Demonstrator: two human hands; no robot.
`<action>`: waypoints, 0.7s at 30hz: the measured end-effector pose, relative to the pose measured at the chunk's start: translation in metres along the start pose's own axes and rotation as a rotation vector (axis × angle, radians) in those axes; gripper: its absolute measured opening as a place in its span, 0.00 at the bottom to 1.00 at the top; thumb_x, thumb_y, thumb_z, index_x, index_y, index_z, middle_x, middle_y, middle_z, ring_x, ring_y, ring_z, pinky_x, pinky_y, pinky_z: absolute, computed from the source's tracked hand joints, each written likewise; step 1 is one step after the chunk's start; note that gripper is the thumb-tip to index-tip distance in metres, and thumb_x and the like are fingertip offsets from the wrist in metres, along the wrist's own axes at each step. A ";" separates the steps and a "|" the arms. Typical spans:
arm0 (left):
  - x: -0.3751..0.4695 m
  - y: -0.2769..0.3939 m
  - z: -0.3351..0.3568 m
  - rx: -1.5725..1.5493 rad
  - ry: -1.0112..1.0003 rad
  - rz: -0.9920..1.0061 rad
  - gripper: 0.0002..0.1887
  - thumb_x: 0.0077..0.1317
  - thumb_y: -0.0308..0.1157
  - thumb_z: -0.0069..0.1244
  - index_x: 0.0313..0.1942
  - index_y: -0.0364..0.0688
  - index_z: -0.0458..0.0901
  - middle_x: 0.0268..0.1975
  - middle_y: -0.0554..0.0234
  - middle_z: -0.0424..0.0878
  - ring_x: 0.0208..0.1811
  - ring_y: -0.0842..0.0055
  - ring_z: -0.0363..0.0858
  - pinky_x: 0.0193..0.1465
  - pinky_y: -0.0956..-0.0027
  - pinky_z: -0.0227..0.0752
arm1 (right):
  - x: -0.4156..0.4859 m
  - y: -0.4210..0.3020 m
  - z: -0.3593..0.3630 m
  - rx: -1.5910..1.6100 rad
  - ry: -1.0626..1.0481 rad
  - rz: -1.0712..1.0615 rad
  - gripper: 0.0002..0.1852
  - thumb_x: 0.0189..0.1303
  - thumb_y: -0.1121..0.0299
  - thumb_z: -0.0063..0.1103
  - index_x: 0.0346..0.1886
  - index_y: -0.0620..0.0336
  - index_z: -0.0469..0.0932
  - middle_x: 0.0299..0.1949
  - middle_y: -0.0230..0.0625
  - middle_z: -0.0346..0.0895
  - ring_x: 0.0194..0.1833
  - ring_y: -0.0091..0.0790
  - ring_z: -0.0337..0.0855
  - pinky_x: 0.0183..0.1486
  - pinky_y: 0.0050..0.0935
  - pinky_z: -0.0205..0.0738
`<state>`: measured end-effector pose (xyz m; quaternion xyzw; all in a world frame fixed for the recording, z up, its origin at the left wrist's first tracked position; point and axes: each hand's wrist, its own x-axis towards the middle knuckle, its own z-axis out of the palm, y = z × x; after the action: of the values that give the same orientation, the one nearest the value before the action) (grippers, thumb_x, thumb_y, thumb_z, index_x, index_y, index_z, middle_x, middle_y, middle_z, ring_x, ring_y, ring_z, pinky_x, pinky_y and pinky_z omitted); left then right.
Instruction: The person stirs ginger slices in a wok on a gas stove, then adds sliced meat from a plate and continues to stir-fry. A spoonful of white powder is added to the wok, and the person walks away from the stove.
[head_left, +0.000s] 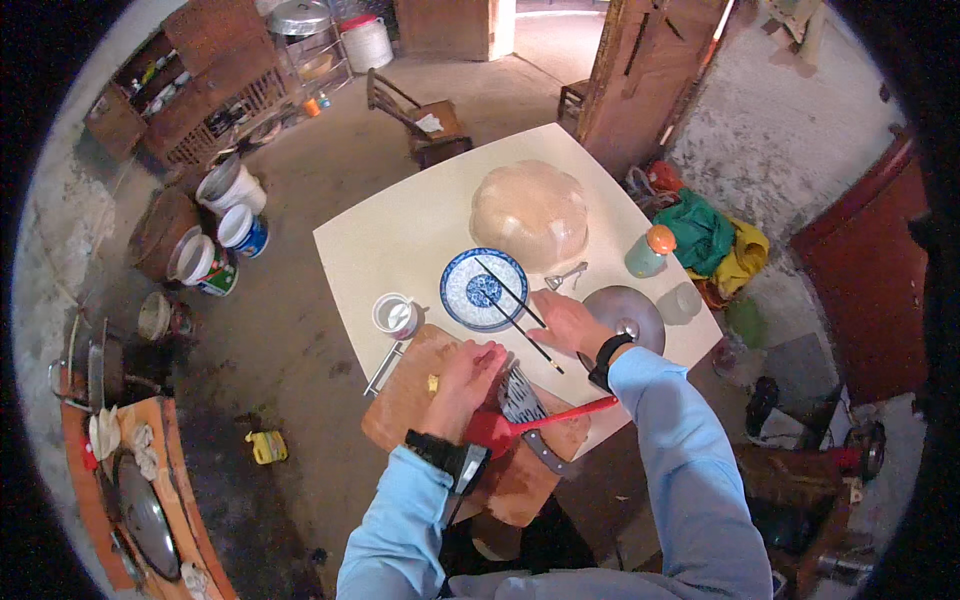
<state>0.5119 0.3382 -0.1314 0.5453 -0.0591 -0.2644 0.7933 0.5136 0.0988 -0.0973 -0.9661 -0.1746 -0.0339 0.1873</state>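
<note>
A blue-and-white patterned plate (484, 289) sits mid-table, with two dark chopsticks (516, 324) lying across its rim. My right hand (566, 324) is at the plate's right, its fingers at the end of the upper chopstick; whether they grip it is unclear. My left hand (469, 371) is over a wooden cutting board (405, 405), fingers close together, its grasp unclear. Near its wrist lies a small yellow piece (433, 383). A red spatula or ladle (559, 416) and a knife with a patterned blade (523, 397) lie across the board's right part.
On the table (390, 225) stand a large translucent upturned basin (529, 214), a white cup (395, 315), a metal peeler (566, 276), a round metal lid (637, 311), an orange-capped jar (651, 251) and a clear glass (679, 304). A wooden chair (439, 124) stands beyond; buckets (242, 231) are at left.
</note>
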 end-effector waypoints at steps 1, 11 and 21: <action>-0.007 0.004 -0.005 -0.018 -0.031 0.058 0.15 0.66 0.23 0.49 0.51 0.30 0.70 0.48 0.53 0.78 0.51 0.71 0.77 0.57 0.71 0.72 | -0.003 -0.007 0.004 -0.024 0.052 0.090 0.27 0.52 0.53 0.65 0.45 0.67 0.70 0.43 0.52 0.71 0.41 0.55 0.78 0.42 0.48 0.73; -0.144 0.085 -0.085 -0.501 0.180 -0.322 0.16 0.67 0.20 0.42 0.55 0.29 0.63 0.55 0.42 0.73 0.56 0.58 0.76 0.63 0.60 0.70 | 0.005 -0.025 0.055 -0.177 -0.140 0.438 0.13 0.56 0.60 0.58 0.29 0.63 0.81 0.32 0.50 0.79 0.40 0.53 0.80 0.43 0.47 0.75; -0.144 0.074 -0.136 -0.535 -0.131 -0.552 0.15 0.69 0.28 0.42 0.54 0.31 0.67 0.55 0.45 0.74 0.58 0.56 0.74 0.63 0.54 0.69 | 0.070 -0.108 0.009 1.280 -0.329 1.003 0.13 0.66 0.68 0.50 0.36 0.72 0.75 0.29 0.44 0.80 0.29 0.42 0.84 0.34 0.36 0.83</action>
<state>0.4674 0.5410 -0.0916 0.2963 0.1105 -0.5084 0.8010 0.5412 0.2185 -0.0584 -0.6284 0.2663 0.3013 0.6658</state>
